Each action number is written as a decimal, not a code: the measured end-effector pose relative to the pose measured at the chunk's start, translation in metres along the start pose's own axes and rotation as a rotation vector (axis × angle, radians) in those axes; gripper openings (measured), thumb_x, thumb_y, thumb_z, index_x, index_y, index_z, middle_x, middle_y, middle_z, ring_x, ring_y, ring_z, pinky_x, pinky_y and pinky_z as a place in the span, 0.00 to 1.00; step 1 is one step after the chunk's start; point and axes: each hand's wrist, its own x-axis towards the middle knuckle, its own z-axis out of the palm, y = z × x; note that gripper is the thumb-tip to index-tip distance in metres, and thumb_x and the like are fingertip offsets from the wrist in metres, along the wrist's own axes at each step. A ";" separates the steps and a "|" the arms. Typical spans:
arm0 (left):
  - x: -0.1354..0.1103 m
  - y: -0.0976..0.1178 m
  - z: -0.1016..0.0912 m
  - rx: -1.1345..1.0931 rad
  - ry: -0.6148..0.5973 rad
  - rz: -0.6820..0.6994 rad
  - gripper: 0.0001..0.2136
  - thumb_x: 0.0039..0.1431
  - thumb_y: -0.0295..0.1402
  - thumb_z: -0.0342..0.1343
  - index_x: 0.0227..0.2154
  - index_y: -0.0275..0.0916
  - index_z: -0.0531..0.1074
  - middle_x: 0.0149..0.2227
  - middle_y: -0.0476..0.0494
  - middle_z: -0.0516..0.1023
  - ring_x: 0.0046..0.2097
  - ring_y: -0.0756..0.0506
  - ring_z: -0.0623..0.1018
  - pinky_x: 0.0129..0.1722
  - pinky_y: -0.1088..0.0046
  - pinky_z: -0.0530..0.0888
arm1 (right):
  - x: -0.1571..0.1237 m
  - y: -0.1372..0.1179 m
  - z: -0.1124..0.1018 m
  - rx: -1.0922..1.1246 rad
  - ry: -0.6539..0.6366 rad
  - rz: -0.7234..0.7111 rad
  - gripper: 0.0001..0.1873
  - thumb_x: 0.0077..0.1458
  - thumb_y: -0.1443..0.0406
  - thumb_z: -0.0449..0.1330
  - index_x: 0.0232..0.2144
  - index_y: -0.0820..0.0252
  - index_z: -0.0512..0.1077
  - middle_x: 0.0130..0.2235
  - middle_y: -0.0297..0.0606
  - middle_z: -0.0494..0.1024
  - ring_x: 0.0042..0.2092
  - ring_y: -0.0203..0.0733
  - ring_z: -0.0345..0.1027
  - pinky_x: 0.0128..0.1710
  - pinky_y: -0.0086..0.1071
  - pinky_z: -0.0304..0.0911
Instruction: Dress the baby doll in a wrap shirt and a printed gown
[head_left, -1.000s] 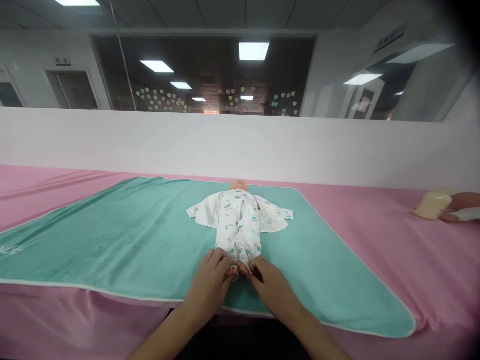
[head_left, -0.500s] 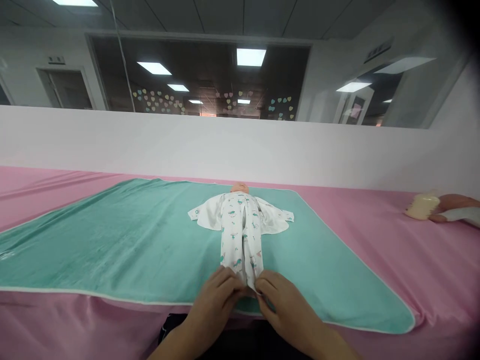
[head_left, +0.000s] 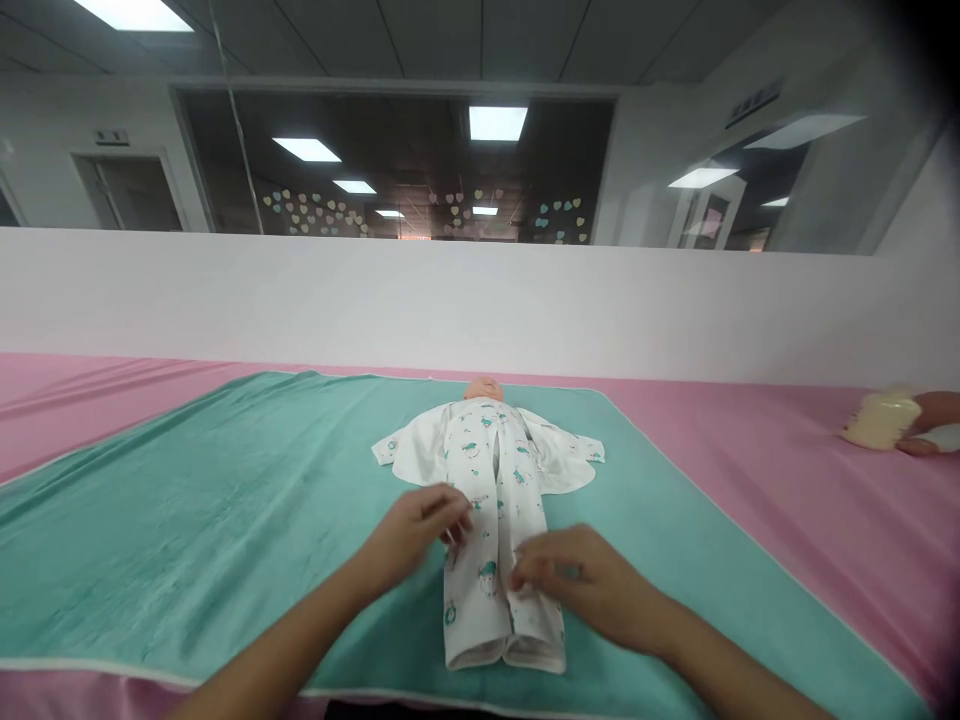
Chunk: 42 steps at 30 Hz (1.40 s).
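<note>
A doll lies on its back on a teal blanket (head_left: 262, 520), its head (head_left: 484, 388) at the far end. White printed baby trousers (head_left: 480, 590) lie lengthwise over it, the leg openings toward me. Under their top spreads a white baby shirt (head_left: 421, 445), sleeves out to both sides. My left hand (head_left: 416, 530) is at the left trouser leg, fingers loosely bent and holding nothing visible. Over the right leg, my right hand (head_left: 592, 580) has its fingers bent and fingertips near the inner edge. Whether those fingertips touch the cloth is unclear.
A pink cover (head_left: 757, 440) lies under the blanket. At the far right, another person's hand (head_left: 934, 415) is at a pale yellow bottle (head_left: 881, 418). A low white wall (head_left: 480, 305) with glass above it closes off the back.
Both my hands have let go of the trouser cuffs and moved up and apart along the legs. The trouser legs now lie flatter, their openings in view.
</note>
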 end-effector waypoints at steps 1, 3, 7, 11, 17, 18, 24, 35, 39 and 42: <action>0.013 -0.009 -0.009 0.014 0.107 -0.014 0.14 0.58 0.41 0.44 0.31 0.39 0.72 0.32 0.46 0.76 0.33 0.47 0.74 0.35 0.71 0.71 | 0.010 0.010 -0.008 0.046 0.031 0.037 0.16 0.59 0.56 0.48 0.30 0.52 0.74 0.33 0.31 0.77 0.36 0.37 0.70 0.38 0.30 0.63; 0.043 -0.035 -0.030 0.157 0.352 -0.029 0.12 0.56 0.40 0.46 0.35 0.41 0.71 0.39 0.45 0.75 0.40 0.45 0.73 0.40 0.69 0.69 | 0.034 0.043 -0.022 0.039 0.165 0.098 0.16 0.58 0.55 0.48 0.34 0.53 0.73 0.39 0.34 0.76 0.42 0.40 0.68 0.43 0.32 0.61; 0.095 -0.098 -0.063 0.615 0.659 -0.173 0.18 0.56 0.39 0.45 0.45 0.34 0.68 0.50 0.35 0.68 0.52 0.38 0.66 0.50 0.63 0.63 | 0.072 0.144 -0.040 -0.340 0.668 0.289 0.16 0.55 0.56 0.49 0.40 0.57 0.70 0.44 0.41 0.71 0.50 0.46 0.60 0.52 0.42 0.52; 0.110 -0.135 -0.076 0.773 0.574 -0.325 0.22 0.57 0.45 0.43 0.47 0.35 0.66 0.46 0.35 0.70 0.49 0.36 0.67 0.46 0.62 0.64 | 0.069 0.218 -0.050 -0.481 0.702 0.588 0.21 0.52 0.53 0.51 0.41 0.62 0.67 0.45 0.48 0.69 0.48 0.50 0.60 0.45 0.40 0.56; 0.104 -0.128 -0.073 0.795 0.585 -0.189 0.15 0.58 0.38 0.42 0.42 0.39 0.68 0.44 0.40 0.71 0.48 0.40 0.67 0.45 0.66 0.64 | 0.058 0.222 -0.059 -0.319 0.566 0.695 0.18 0.48 0.50 0.53 0.33 0.56 0.67 0.34 0.36 0.72 0.36 0.42 0.65 0.32 0.32 0.56; 0.104 -0.124 -0.071 0.806 0.596 -0.156 0.14 0.58 0.37 0.42 0.40 0.39 0.69 0.44 0.40 0.71 0.48 0.40 0.67 0.46 0.66 0.64 | 0.059 0.219 -0.057 -0.278 0.507 0.655 0.17 0.47 0.49 0.53 0.30 0.56 0.66 0.30 0.33 0.71 0.32 0.40 0.64 0.30 0.31 0.55; 0.101 -0.103 -0.048 0.632 0.615 -0.099 0.14 0.60 0.38 0.38 0.41 0.39 0.65 0.41 0.40 0.73 0.45 0.41 0.71 0.43 0.65 0.65 | 0.067 0.202 -0.038 -0.286 0.524 0.449 0.14 0.47 0.56 0.55 0.19 0.57 0.58 0.24 0.29 0.63 0.28 0.37 0.57 0.29 0.31 0.51; 0.097 -0.109 -0.032 0.324 0.364 -0.049 0.20 0.55 0.33 0.47 0.52 0.39 0.59 0.54 0.39 0.66 0.55 0.40 0.66 0.52 0.64 0.62 | 0.118 0.136 -0.059 0.882 0.525 0.327 0.14 0.42 0.62 0.62 0.34 0.57 0.67 0.34 0.35 0.74 0.31 0.39 0.67 0.32 0.31 0.64; 0.100 -0.116 -0.036 0.273 0.357 -0.133 0.21 0.54 0.33 0.50 0.51 0.37 0.62 0.54 0.38 0.67 0.55 0.41 0.66 0.53 0.66 0.62 | 0.149 0.098 -0.050 0.844 0.514 0.194 0.19 0.40 0.63 0.65 0.36 0.55 0.65 0.44 0.37 0.74 0.36 0.40 0.69 0.35 0.33 0.65; 0.101 -0.118 -0.038 0.260 0.358 -0.152 0.20 0.53 0.35 0.51 0.50 0.36 0.64 0.54 0.39 0.68 0.56 0.41 0.66 0.53 0.66 0.61 | 0.148 0.081 -0.021 0.480 0.320 0.177 0.11 0.44 0.64 0.61 0.34 0.57 0.68 0.35 0.35 0.74 0.32 0.37 0.68 0.33 0.33 0.63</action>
